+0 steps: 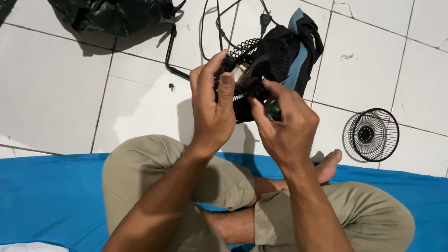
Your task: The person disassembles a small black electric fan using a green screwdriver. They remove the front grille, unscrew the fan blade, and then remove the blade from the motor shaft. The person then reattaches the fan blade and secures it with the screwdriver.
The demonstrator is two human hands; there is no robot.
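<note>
- I see my left hand (212,109) wrapped around the black fan body (254,70), its grip clamped on the wire grille edge, thumb laid flat along the near side.
- My right hand (284,126) sits at about 4 o'clock from the left one, its grip closed on a green-handled screwdriver (274,110); only the rounded green end shows between the fingers, and the tip is hidden against the fan.
- The fan body is held up in front of me, above my crossed legs, at 12 o'clock from my knees.
- A black power cord (212,21) trails away from the fan toward 12 o'clock across the white tiled floor (56,88).
- Behind the fan lies a black and blue cloth (301,46), touching or just under it; I cannot tell which.
- A detached round fan grille (371,135) rests on the floor at 3 o'clock, well apart from both hands.
- A black plastic bag (112,14) lies at 11 o'clock.
- A small dark screw (171,86) lies on the tile, near my left hand.
- I sit on a blue mat (46,196).
</note>
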